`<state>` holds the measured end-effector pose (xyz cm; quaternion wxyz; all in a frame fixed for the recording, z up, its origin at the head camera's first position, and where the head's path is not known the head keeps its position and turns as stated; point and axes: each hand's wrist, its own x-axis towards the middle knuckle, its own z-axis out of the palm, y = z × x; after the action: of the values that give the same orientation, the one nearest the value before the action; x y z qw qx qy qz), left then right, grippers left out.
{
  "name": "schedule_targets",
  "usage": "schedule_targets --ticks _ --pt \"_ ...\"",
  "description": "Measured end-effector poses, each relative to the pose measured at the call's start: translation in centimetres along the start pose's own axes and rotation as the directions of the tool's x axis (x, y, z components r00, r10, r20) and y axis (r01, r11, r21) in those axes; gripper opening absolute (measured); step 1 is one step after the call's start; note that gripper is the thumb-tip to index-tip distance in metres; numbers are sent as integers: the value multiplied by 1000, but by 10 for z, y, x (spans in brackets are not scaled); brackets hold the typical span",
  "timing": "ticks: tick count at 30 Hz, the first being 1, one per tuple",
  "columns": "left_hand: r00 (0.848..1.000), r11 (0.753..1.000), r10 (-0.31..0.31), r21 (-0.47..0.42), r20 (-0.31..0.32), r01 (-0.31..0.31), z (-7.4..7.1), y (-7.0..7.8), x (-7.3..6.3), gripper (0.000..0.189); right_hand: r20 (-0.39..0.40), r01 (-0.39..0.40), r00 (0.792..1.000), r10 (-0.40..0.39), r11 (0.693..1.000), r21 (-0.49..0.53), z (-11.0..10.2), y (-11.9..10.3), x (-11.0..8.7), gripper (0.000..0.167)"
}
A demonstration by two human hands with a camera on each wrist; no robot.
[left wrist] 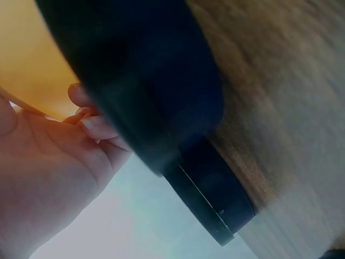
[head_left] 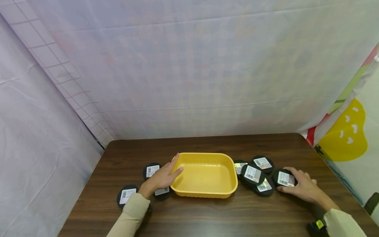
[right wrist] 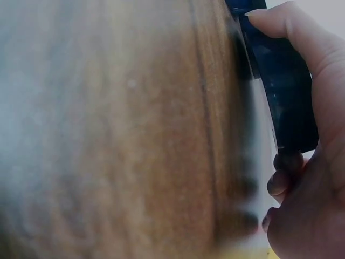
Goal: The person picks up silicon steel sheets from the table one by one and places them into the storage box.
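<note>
A yellow plastic tray [head_left: 204, 194] stands on the table. My left hand [head_left: 163, 177] holds its left rim, with the thumb over the inside; in the left wrist view the left hand [left wrist: 54, 167] has bent fingers by the yellow wall. At the right, my right hand [head_left: 306, 187] grips a flat round black container [head_left: 285, 178] with a white barcode label, thumb and fingers on opposite sides. The right wrist view shows the black container [right wrist: 285, 91] in the right hand [right wrist: 323, 129], close to the table.
Several similar black containers [head_left: 252, 174] lie bunched and partly stacked right of the tray. Three more, including a black container [head_left: 126, 195], lie at the left, one partly behind the left hand. A white cloth [head_left: 192, 82] hangs behind the brown wooden table [head_left: 207, 217].
</note>
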<state>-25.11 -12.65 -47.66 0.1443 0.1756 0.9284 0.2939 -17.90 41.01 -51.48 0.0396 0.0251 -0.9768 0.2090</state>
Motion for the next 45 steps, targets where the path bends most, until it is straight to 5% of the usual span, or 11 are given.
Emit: schedule_targets --ticks 18,45 --pt "1000 1000 9 -4 -4 -9 0 0 0 74 -13 89 996 -88 991 104 -8 -5 5 82" --pt "999 999 -40 2 -7 40 4 2 0 74 42 63 997 -68 990 123 -33 -39 18 92"
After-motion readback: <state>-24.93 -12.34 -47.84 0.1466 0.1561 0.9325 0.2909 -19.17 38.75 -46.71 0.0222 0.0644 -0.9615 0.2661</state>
